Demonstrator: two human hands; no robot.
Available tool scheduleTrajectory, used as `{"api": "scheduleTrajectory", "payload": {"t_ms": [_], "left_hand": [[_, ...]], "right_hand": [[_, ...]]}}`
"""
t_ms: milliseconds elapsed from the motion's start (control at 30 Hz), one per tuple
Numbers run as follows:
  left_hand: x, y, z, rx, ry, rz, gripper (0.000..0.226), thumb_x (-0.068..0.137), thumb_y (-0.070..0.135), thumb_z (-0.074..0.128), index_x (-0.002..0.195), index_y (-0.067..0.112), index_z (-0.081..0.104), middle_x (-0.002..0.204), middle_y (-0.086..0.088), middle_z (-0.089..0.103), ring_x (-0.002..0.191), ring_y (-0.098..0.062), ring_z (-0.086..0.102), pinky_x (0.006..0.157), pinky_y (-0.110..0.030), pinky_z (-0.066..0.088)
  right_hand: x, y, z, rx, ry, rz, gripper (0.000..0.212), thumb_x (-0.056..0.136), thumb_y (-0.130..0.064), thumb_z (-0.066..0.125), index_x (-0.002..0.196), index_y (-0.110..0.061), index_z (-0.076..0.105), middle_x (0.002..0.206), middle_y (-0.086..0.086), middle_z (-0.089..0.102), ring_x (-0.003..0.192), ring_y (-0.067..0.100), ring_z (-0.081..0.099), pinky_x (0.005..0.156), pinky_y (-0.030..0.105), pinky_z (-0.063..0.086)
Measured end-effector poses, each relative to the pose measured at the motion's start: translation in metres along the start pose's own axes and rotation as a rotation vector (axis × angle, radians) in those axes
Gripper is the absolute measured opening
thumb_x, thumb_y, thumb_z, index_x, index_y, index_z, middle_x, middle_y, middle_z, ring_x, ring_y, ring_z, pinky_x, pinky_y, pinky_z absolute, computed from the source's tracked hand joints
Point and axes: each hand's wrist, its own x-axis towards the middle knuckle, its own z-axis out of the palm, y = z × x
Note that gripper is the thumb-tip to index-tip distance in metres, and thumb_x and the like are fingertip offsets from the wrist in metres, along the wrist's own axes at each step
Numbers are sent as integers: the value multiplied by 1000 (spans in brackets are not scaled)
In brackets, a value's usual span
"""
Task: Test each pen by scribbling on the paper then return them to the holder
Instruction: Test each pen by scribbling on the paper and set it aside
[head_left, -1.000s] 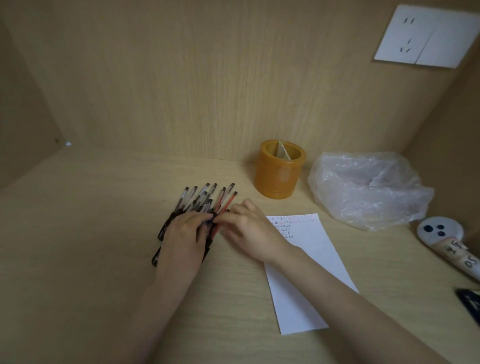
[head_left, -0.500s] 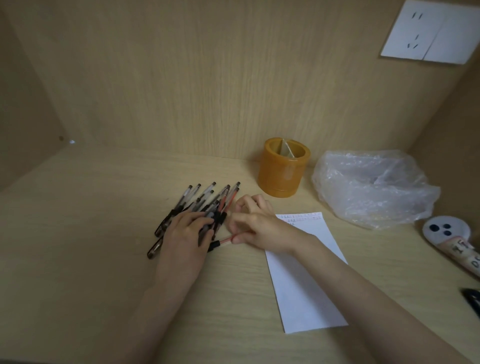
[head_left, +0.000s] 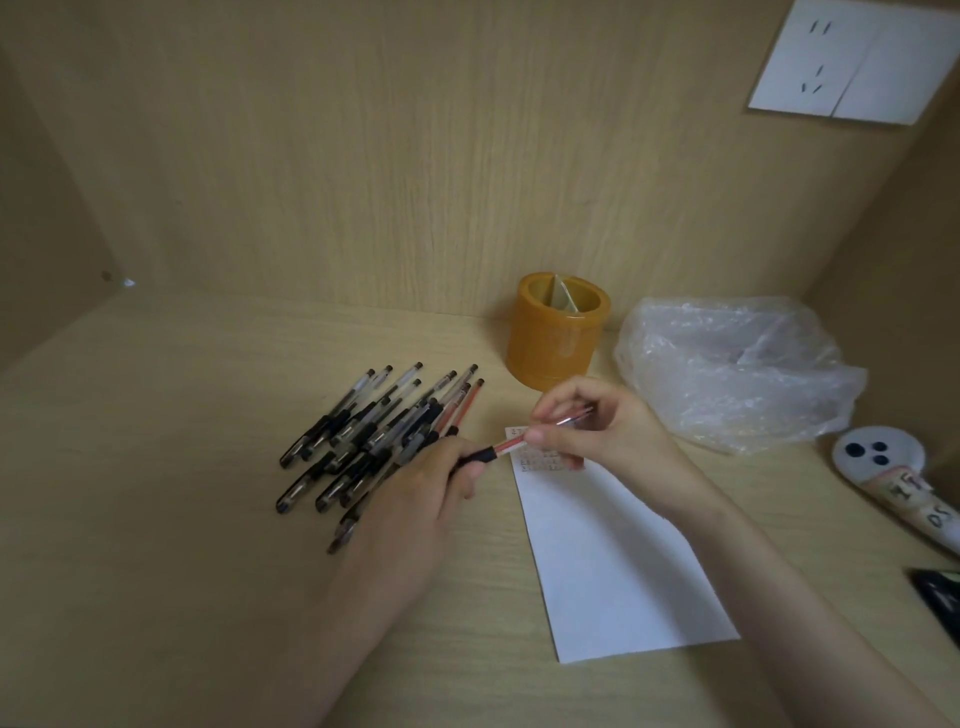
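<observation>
Both hands hold one red pen (head_left: 511, 444) just above the top of the white paper (head_left: 613, 561). My right hand (head_left: 592, 431) pinches its clear barrel. My left hand (head_left: 415, 509) grips the black capped end. Several capped pens (head_left: 374, 431), mostly black with a couple of red ones, lie in a loose pile on the desk left of the hands. The amber pen holder (head_left: 556, 338) stands behind the hands near the back wall with nothing visible inside. Small marks fill the paper's top edge.
A crumpled clear plastic bag (head_left: 737, 369) lies right of the holder. A white object with dark dots (head_left: 893, 462) and a dark item (head_left: 940, 592) sit at the right edge. Wooden walls enclose the desk; a wall socket (head_left: 852, 62) is at upper right.
My right hand drew one red pen out of the pile and raised it over the paper's top. My left hand left the pile and took the pen's black end.
</observation>
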Motion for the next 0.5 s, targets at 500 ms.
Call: {"api": "scheduleTrajectory", "payload": {"t_ms": [500], "left_hand": [[-3, 33, 8, -114, -187, 1, 21, 95, 36, 44, 75, 36, 50, 49, 27, 48, 46, 1, 43, 47, -15, 30]], "right_hand": [[-28, 18, 15, 211, 70, 128, 24, 86, -9, 65, 64, -13, 56, 45, 5, 45, 38, 10, 34, 42, 15, 29]]}}
